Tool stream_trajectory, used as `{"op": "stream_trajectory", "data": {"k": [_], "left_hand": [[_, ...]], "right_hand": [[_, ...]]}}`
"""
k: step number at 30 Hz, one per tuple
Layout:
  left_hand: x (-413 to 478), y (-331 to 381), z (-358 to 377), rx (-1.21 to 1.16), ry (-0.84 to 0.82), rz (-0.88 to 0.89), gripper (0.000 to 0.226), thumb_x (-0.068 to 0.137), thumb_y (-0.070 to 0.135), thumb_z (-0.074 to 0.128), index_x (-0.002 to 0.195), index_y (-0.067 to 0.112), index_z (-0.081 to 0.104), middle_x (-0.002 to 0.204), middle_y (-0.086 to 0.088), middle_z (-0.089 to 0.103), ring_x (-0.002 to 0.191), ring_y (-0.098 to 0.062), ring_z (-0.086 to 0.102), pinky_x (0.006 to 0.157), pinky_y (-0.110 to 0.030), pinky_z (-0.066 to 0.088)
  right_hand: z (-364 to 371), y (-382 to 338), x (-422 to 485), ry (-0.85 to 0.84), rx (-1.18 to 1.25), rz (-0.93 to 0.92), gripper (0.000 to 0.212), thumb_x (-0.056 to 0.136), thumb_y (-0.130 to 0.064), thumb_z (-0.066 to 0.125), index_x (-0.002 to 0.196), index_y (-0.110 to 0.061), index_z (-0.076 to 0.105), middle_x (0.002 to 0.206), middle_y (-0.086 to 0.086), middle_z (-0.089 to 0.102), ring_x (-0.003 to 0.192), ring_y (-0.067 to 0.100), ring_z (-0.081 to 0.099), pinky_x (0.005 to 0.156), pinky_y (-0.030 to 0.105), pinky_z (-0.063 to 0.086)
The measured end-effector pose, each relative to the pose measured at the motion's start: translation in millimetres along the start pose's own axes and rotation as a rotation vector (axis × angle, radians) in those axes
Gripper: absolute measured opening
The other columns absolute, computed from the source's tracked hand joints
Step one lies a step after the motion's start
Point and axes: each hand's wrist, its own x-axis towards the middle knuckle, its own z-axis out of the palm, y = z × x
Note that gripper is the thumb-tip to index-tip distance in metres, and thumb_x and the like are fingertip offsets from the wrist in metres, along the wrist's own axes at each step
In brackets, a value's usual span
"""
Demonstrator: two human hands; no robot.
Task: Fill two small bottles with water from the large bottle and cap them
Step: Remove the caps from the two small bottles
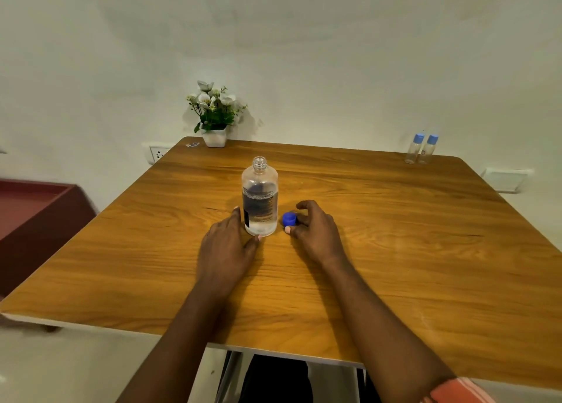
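Head view: large bottle (260,196) uncapped. Right hand (313,229) grip pinches cap (289,218) on desk (395,220); left hand (226,247) open against bottle. Next, probably: fetch small bottles (421,148).

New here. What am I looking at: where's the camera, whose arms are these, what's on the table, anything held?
No robot here: a person works with bare hands. The single picture comes from a wide-angle camera on their head, looking forward and down. On the wooden table stands the large bottle, uncapped and partly full of water. The left hand rests against its base, fingers fairly straight. The right hand curls thumb and fingers around the blue cap, which sits on the table. Two small bottles, capped and apparently empty, stand at the far right corner. A flower pot stands at the far edge.
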Motion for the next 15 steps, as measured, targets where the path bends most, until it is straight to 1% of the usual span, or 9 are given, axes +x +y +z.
{"op": "stream_trajectory", "data": {"k": [2, 4, 5, 7, 10, 15], "left_hand": [[-8.4, 2.1, -3.4, -0.024, 0.015, -0.034, 0.074, 0.090, 0.040, 0.060, 0.149, 0.012, 0.026, 0.141, -0.008, 0.049, 0.129, -0.025, 0.043, 0.104, -0.038, 0.039], [-19.0, 5.5, -6.4, -0.080, 0.053, -0.076, 0.070, 0.090, 0.034, 0.061, 0.148, 0.014, 0.028, 0.141, -0.008, 0.048, 0.129, -0.025, 0.043, 0.103, -0.038, 0.040], [-24.3, 7.6, -7.2, -0.106, 0.073, -0.091, 0.069, 0.090, 0.033, 0.061, 0.148, 0.015, 0.029, 0.140, -0.007, 0.048, 0.128, -0.024, 0.043, 0.102, -0.038, 0.041], [-36.0, 14.4, -8.1, -0.120, 0.093, -0.088, 0.064, 0.090, 0.032, 0.060, 0.146, 0.017, 0.031, 0.139, -0.006, 0.048, 0.126, -0.023, 0.044, 0.101, -0.037, 0.042], [-46.7, 24.2, -3.6, -0.094, 0.071, -0.002, 0.054, 0.091, 0.030, 0.059, 0.140, 0.018, 0.039, 0.135, -0.004, 0.050, 0.123, -0.020, 0.045, 0.101, -0.035, 0.041], [-54.4, 59.3, 13.8, -0.017, -0.057, 0.247, 0.045, 0.094, 0.031, 0.053, 0.137, 0.019, 0.046, 0.133, 0.001, 0.051, 0.120, -0.016, 0.046, 0.098, -0.030, 0.043]], "right_hand": [[-5.5, 1.3, -3.6, -0.020, 0.051, 0.022, 0.066, 0.079, -0.018, 0.078, 0.135, -0.026, 0.044, 0.133, 0.005, 0.061, 0.129, 0.021, 0.049, 0.098, 0.032, 0.042], [-14.2, 4.4, -9.1, -0.028, 0.078, 0.028, 0.072, 0.079, -0.018, 0.078, 0.140, -0.027, 0.039, 0.138, 0.005, 0.056, 0.132, 0.021, 0.045, 0.097, 0.028, 0.037], [-18.6, 7.0, -11.7, -0.026, 0.087, 0.027, 0.073, 0.080, -0.018, 0.077, 0.141, -0.027, 0.038, 0.140, 0.005, 0.055, 0.133, 0.020, 0.045, 0.097, 0.027, 0.036], [-27.8, 13.4, -20.2, -0.011, 0.114, 0.015, 0.071, 0.082, -0.017, 0.076, 0.142, -0.027, 0.038, 0.140, 0.006, 0.055, 0.132, 0.020, 0.047, 0.102, 0.031, 0.040], [-39.1, 20.6, -30.8, 0.001, 0.124, 0.020, 0.067, 0.084, -0.017, 0.073, 0.141, -0.028, 0.040, 0.137, 0.005, 0.057, 0.130, 0.020, 0.049, 0.105, 0.039, 0.044], [-65.9, 37.1, -46.8, 0.021, 0.163, 0.045, 0.058, 0.085, -0.017, 0.072, 0.136, -0.029, 0.047, 0.131, 0.002, 0.062, 0.125, 0.015, 0.053, 0.104, 0.035, 0.045]]}}
